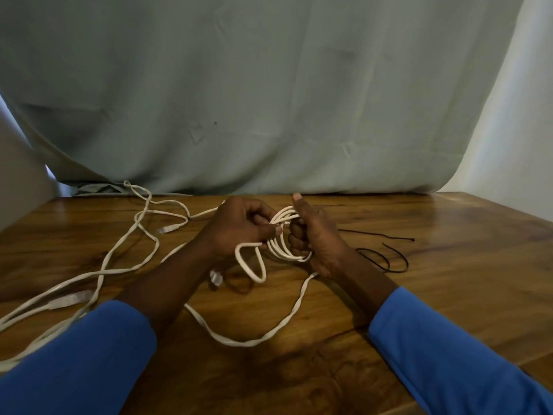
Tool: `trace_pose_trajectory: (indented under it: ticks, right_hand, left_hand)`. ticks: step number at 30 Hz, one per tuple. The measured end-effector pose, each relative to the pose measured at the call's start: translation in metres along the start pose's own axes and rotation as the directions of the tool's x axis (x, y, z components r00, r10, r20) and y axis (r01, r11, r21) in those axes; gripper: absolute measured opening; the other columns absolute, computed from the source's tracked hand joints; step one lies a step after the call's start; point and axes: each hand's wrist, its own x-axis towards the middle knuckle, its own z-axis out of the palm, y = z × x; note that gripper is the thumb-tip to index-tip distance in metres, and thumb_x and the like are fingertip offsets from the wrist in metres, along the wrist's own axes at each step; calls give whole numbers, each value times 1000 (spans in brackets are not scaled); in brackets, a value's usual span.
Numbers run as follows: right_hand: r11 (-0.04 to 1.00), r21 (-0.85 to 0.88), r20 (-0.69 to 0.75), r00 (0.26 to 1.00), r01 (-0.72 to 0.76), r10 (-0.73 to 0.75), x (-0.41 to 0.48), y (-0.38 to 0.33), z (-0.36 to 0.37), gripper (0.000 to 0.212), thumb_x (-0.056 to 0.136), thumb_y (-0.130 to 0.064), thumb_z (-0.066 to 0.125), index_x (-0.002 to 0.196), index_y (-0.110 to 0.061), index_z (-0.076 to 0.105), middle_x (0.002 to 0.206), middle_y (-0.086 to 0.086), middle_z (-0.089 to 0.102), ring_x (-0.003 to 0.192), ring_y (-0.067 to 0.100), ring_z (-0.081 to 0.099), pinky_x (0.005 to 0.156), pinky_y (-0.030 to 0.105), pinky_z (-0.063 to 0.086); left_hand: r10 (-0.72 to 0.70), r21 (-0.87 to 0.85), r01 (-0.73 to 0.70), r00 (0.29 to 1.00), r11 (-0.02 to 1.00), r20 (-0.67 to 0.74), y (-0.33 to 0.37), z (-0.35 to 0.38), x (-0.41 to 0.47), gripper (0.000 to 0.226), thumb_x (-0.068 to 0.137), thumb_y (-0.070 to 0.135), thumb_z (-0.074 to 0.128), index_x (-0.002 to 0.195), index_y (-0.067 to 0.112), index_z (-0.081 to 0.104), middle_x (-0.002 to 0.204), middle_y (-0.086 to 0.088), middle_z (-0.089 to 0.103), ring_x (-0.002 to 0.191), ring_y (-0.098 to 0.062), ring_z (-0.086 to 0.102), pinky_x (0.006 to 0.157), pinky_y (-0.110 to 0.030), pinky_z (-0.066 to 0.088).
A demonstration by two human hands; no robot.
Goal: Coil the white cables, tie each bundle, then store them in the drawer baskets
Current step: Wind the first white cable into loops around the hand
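Farthest left of the coil (279,248), loose white cables (113,253) cross and sprawl over the wooden worktop (449,280), with a plug (169,228) lying among them. Just left of the coil, the left hand (236,229) pinches a strand between thumb and curled fingers, feeding the next turn. The coil itself is held upright above the worktop. The right hand (317,244) is on its right side, fingers curled round the gathered turns and thumb raised.

To do this step well, each new turn should likely match the size of those already held. The right hand should keep a firm hold so none slip. The slack tail (239,342) sags in a wide curve below the coil. It should be drawn in gently so it does not twist or snag on the crossed cables.

Right of the coil, a thin black cord (377,235) lies on the worktop, probably the tie. A grey cloth (269,85) hangs behind. No drawer baskets are in view.
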Motion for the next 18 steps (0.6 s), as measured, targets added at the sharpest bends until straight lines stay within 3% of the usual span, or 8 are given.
trace_pose_trajectory:
  ticks: [3, 7, 10, 13, 15, 18]
  right_hand:
    - [1000, -4, -43, 999, 14, -14, 2, 2, 1, 51, 108, -36, 47, 63, -15, 38, 41, -2, 29, 28, 8, 25, 35, 13, 21]
    - [1000, -17, -90, 996, 17, -19, 0, 1, -3, 50, 107, -39, 48, 63, -16, 42, 42, -2, 31, 31, 7, 25, 36, 15, 19]
    - [999, 31, -83, 997, 9, -6, -3, 0, -3, 53, 107, -39, 46, 60, -16, 42, 41, -3, 30, 30, 7, 24, 37, 14, 18]
    - [1000, -7, -27, 1000, -10, 10, -5, 1, 1, 56, 107, -41, 45, 57, -15, 44, 40, -4, 31, 29, 6, 25, 36, 14, 18]
    - [999, -24, 2, 1000, -31, 31, -7, 2, 3, 55, 107, -44, 45, 60, -14, 47, 40, -4, 32, 29, 5, 25, 36, 14, 18]
    - [996, 28, 72, 994, -86, 84, -6, 1, 2, 59, 105, -52, 42, 58, -17, 47, 41, -6, 30, 31, 4, 24, 40, 18, 14]
  left_hand:
    - [92, 215, -58, 984, 975, -151, 2, 11, 0, 12, 80, 17, 87, 87, 21, 79, 69, -3, 75, 66, -26, 75, 67, -49, 62]
    - [180, 312, -106, 959, 944, -218, -1, 20, -4, 20, 79, 29, 89, 95, 28, 77, 79, 10, 73, 70, -6, 70, 70, -40, 62]
    - [265, 376, -183, 947, 908, -179, 1, 19, -7, 23, 82, 35, 85, 103, 30, 76, 89, 15, 74, 80, -1, 68, 77, -35, 59]
    - [338, 494, -267, 939, 827, -57, 3, 17, -7, 35, 96, 38, 70, 130, 30, 68, 109, 9, 75, 92, -7, 69, 84, -33, 55]
    - [351, 546, -317, 935, 776, 44, 3, 18, -6, 22, 103, 35, 58, 121, 28, 68, 106, 6, 76, 93, -13, 70, 80, -34, 54]
    - [345, 566, -291, 938, 771, 11, 0, 19, -4, 19, 106, 32, 52, 107, 24, 69, 93, 2, 74, 83, -17, 68, 73, -38, 53]
